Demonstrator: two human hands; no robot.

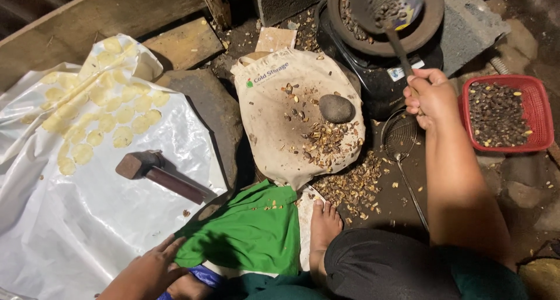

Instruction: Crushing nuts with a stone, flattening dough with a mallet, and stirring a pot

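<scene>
Spatula in right hand stirs over dirt floor.

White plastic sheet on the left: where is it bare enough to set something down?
The white plastic sheet is bare below the wooden mallet, toward the left hand. Its upper part is crowded with flat yellow discs.

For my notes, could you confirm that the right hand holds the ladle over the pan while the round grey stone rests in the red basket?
Not quite: the head view shows the stone resting on the cloth bag, not in the red basket. The right hand does hold the ladle over the pan.
</scene>
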